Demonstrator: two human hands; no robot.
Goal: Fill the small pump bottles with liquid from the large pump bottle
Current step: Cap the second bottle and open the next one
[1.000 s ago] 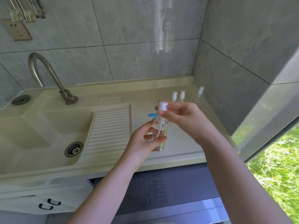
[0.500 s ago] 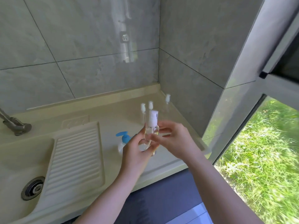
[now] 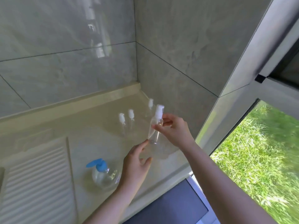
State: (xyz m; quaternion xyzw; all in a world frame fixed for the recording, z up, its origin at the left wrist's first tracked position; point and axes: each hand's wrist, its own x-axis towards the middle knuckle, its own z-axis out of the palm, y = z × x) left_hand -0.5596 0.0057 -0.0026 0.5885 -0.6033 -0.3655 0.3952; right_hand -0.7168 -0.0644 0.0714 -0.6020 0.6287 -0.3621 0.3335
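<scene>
While my right hand [image 3: 174,129] pinches the small pump bottle [image 3: 155,128] above the worktop's [image 3: 97,126] far right corner, my left hand [image 3: 136,164] hangs spread beneath it

The ribbed draining board [image 3: 35,180] runs off the left edge; the liquid level in the held small bottle [image 3: 155,128] is too blurred to tell.

Capped clear small bottle [image 3: 155,126] tilts near three others [image 3: 131,118]; blue-pumped large bottle [image 3: 103,173] stands apart.
</scene>
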